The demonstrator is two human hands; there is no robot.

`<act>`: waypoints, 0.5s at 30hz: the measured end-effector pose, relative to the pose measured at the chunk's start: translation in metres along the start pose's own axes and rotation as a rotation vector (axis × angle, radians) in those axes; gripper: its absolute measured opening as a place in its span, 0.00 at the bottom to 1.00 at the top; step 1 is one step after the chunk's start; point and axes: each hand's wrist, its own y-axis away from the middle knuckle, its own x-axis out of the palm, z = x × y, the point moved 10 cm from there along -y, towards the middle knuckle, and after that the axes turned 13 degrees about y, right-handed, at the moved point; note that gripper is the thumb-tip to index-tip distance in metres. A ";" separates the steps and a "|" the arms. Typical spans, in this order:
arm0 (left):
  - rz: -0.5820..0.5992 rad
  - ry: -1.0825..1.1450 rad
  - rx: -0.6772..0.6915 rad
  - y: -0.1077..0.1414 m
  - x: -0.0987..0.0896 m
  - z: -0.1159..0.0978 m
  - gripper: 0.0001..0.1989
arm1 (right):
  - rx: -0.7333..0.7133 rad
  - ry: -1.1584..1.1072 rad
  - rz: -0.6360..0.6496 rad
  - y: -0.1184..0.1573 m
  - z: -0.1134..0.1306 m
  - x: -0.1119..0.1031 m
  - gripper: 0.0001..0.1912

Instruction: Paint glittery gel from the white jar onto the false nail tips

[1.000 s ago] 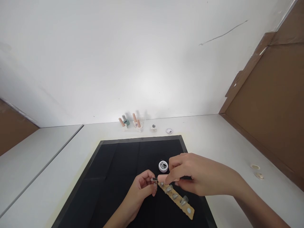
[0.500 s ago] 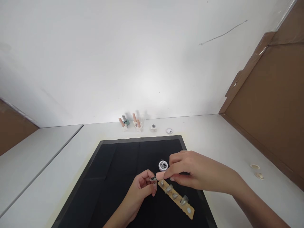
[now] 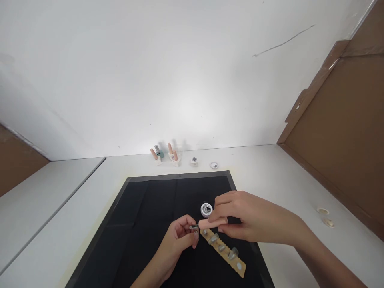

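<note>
My right hand [image 3: 237, 214] is closed on the pink cap of a nail polish brush [image 3: 207, 223], tilted slightly so its dark tip points left. That tip meets a small false nail [image 3: 193, 227] pinched between the thumb and fingers of my left hand [image 3: 183, 236]; the fingertips partly cover the nail. Just below the brush, a tan strip [image 3: 239, 265] lies slanted on the black mat, with several clear-silvery nail tips [image 3: 221, 248] standing along it. A small round jar of silver flakes [image 3: 206, 209] stands behind the brush, close to my right fingers.
Several nail polish bottles [image 3: 175, 160] stand along the wall behind the black mat [image 3: 144, 220]. A capless bottle [image 3: 194, 162] and a round lid [image 3: 214, 165] sit to their right. Two small pale pieces [image 3: 325, 216] lie on the table at right. Brown cardboard [image 3: 345, 120] borders that side.
My right hand has turned the brush so more of its pink cap shows and it lies flatter. The left hand holds the nail in about the same place.
</note>
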 end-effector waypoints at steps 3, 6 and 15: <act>-0.003 0.008 -0.001 -0.001 0.000 0.001 0.08 | -0.004 0.008 0.003 0.001 0.000 0.001 0.11; -0.002 0.006 0.000 -0.002 -0.001 0.002 0.09 | -0.002 -0.002 0.009 0.002 0.000 0.003 0.12; -0.012 -0.047 0.001 -0.002 -0.004 0.003 0.08 | 0.019 -0.035 0.010 0.004 -0.004 0.003 0.19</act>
